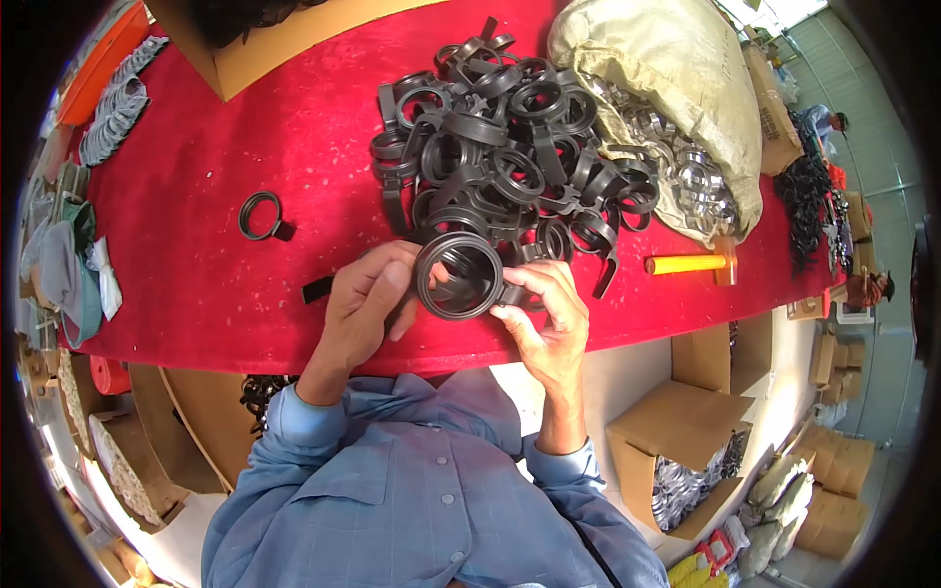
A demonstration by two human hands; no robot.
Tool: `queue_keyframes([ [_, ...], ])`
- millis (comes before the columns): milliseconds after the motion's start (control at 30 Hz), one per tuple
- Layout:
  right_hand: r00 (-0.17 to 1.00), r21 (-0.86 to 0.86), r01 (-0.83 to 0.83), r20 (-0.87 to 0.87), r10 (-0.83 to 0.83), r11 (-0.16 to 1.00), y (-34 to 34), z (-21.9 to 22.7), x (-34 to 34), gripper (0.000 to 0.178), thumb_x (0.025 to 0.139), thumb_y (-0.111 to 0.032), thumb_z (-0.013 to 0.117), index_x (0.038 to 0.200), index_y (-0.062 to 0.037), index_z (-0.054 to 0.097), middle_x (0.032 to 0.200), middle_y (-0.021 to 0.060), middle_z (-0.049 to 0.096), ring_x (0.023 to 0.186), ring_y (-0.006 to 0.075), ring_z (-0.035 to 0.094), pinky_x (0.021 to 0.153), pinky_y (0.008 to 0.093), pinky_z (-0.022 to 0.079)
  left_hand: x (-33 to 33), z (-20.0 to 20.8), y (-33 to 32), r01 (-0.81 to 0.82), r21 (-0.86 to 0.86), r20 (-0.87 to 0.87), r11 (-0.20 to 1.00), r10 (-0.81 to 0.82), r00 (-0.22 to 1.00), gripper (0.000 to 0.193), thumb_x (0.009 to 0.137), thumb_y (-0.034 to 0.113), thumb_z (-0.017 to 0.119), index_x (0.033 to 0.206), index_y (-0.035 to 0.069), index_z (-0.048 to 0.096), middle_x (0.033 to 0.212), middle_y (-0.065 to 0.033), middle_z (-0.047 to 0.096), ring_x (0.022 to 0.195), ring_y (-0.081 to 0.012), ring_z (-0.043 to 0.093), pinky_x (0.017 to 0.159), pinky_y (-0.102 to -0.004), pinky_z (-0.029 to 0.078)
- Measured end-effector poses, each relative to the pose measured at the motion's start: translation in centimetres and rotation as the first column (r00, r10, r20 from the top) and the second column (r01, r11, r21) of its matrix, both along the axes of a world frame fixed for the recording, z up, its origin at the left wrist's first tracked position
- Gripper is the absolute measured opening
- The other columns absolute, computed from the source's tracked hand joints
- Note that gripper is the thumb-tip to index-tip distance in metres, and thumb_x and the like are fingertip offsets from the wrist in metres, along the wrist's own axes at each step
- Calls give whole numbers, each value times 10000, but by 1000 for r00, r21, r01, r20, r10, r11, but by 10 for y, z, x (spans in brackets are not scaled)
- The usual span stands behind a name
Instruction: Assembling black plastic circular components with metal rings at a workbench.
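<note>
Holding one black ring clamp (459,275) in the lower middle of the frame, the person is keeping it just above the near edge of the red table (196,294). The left hand (365,304) is clenching its left rim, and the right hand (544,314) is pinching the right side with the fingertips, so both grips are closing on this same part. Judging from this, the work is far from finished: a big heap of black clamps (510,147) is lying just behind the hands, and only one single clamp (261,216) is resting apart, at the left middle. A sack of shiny metal rings (676,108) is spilling open at the upper right, and a yellow-handled hammer (691,263) is lying right of the hands. Cardboard boxes (676,441) are standing under the table at the lower right. The heap is crowding the hands closely.
</note>
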State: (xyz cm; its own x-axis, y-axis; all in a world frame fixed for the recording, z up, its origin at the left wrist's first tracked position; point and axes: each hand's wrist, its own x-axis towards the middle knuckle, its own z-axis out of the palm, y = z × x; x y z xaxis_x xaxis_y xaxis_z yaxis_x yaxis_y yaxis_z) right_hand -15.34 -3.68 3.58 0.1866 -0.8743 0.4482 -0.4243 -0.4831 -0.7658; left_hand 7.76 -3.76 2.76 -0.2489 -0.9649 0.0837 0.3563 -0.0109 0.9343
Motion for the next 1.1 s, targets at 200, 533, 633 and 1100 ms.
queue_keyframes([
  [200, 968, 207, 144, 174, -181, 968, 14, -14, -4, 408, 746, -48, 855, 1104, -11, 664, 1028, 73, 641, 933, 152, 621, 809, 273, 508, -5, 6, 9, -255, -86, 5, 963, 256, 967, 205, 994, -10, 470, 1198, -5, 484, 1108, -155, 641, 542, -43, 463, 477, -182, 378],
  [533, 843, 382, 47, 481, -242, 923, 22, -20, 12, 467, 772, 49, 820, 1150, -19, 555, 975, 59, 661, 879, 121, 653, 774, 247, 555, -16, 0, 18, -180, -690, 216, 701, 437, 873, 228, 817, -112, 591, 948, 66, 535, 1049, -178, 707, 834, -249, 694, 763, -351, 511],
  [633, 812, 383, 34, 528, -249, 923, 20, -19, 14, 460, 776, 82, 800, 1137, -14, 531, 981, 70, 664, 844, 104, 642, 737, 231, 551, -20, -3, 17, -43, -772, 290, 634, 412, 863, 184, 756, -34, 642, 838, 104, 552, 1072, -133, 729, 847, -237, 682, 775, -346, 455],
  [1100, 849, 328, -23, 505, -155, 944, 23, -21, 15, 442, 825, 89, 749, 1198, -12, 535, 1036, 44, 610, 922, 90, 602, 727, 195, 494, -29, -24, 21, -3, -527, 152, 850, 98, 983, 185, 823, -99, 498, 799, 83, 521, 850, -83, 716, 991, -293, 702, 986, -439, 401],
])
